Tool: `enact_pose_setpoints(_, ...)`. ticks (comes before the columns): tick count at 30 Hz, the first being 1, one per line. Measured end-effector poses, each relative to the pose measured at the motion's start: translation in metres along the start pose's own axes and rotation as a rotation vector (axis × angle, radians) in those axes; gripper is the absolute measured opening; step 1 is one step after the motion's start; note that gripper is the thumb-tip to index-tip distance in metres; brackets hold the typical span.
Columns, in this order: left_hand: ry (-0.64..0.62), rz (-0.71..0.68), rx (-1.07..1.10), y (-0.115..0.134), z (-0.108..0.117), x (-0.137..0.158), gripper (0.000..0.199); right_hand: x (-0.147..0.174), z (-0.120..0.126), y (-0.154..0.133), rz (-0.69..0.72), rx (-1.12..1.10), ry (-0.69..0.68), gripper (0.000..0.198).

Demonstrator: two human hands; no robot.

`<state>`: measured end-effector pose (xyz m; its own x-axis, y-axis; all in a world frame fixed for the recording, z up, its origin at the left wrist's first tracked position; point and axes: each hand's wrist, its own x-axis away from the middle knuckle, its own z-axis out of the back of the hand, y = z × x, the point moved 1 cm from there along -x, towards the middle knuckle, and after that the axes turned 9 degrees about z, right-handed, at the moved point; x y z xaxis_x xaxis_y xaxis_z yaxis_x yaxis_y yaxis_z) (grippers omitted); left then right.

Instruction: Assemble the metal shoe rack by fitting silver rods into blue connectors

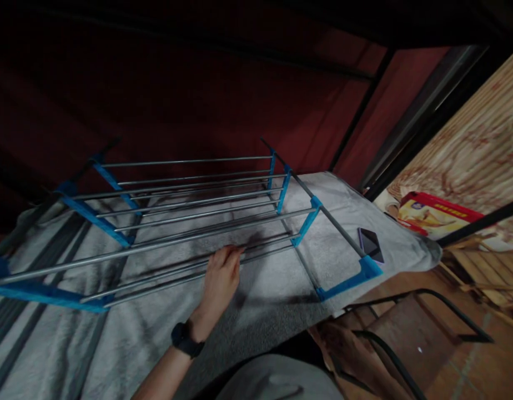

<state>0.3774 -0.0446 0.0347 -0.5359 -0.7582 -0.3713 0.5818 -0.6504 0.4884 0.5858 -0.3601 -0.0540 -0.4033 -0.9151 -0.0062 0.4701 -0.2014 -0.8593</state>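
Note:
A rack (215, 226) of thin grey metal tubes joined by blue plastic brackets lies on a pale cloth. My left hand (223, 269), with a dark watch on its wrist, reaches in from the bottom. Its fingers are closed around a lower metal tube (156, 276) on the near side, about midway along its length. The fingertips are partly hidden. At the lower right, a dim, smeared shape beside my dark clothing seems to be my right hand (329, 339) and forearm. It is apart from the rack, and its fingers cannot be made out.
The pale cloth (277, 311) covers the surface under the rack. A phone (370, 244) lies at its right side, beyond a blue end bracket (352, 280). A red and yellow package (439, 214) is farther right. A chair (418, 333) with dark curved arms stands at the lower right.

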Motion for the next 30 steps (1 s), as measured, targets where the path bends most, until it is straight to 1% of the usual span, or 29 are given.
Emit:
enact_pose_setpoints(2,-0.04,-0.073,-0.08,0.009,-0.012,-0.004,0.039,-0.016,-0.021,-0.015,0.059,0.036,-0.063,0.012)
enact_pose_setpoints(3,-0.063,-0.117,-0.102,0.014,-0.018,-0.004,0.04,-0.028,-0.028,-0.019,0.111,0.054,-0.066,0.013)
enact_pose_setpoints(4,-0.093,-0.167,-0.114,0.02,-0.024,-0.001,0.042,-0.043,-0.033,-0.021,0.166,0.057,-0.029,0.017)
enact_pose_setpoints(5,-0.131,-0.215,-0.121,0.026,-0.03,0.003,0.044,-0.06,-0.036,-0.019,0.204,0.044,0.04,0.023)
enact_pose_setpoints(7,-0.206,-0.273,-0.137,0.034,-0.046,0.013,0.045,-0.097,-0.038,-0.009,0.244,0.029,0.216,0.03)
enact_pose_setpoints(9,-0.253,-0.259,-0.172,0.034,-0.063,0.021,0.044,-0.133,-0.037,0.005,0.231,0.043,0.399,0.038)
enact_pose_setpoints(11,-0.27,-0.184,-0.227,0.027,-0.081,0.022,0.043,-0.162,-0.036,0.016,0.172,0.134,0.516,0.048)
enact_pose_setpoints(12,-0.281,-0.146,-0.254,0.023,-0.089,0.02,0.043,-0.174,-0.036,0.019,0.14,0.186,0.541,0.051)
enact_pose_setpoints(14,-0.324,-0.091,-0.288,0.014,-0.102,0.011,0.044,-0.19,-0.038,0.021,0.075,0.29,0.544,0.056)
enact_pose_setpoints(18,-0.424,-0.02,-0.3,0.004,-0.118,-0.009,0.042,-0.203,-0.047,0.014,-0.052,0.483,0.501,0.057)
enact_pose_setpoints(20,-0.45,0.036,-0.267,0.003,-0.122,-0.015,0.041,-0.204,-0.051,0.013,-0.082,0.534,0.484,0.057)
enact_pose_setpoints(24,-0.463,0.089,-0.189,0.005,-0.123,-0.02,0.036,-0.205,-0.051,0.02,-0.051,0.538,0.481,0.06)
enact_pose_setpoints(30,-0.484,0.148,-0.15,0.011,-0.113,-0.022,0.036,-0.206,-0.045,0.034,0.072,0.467,0.501,0.066)
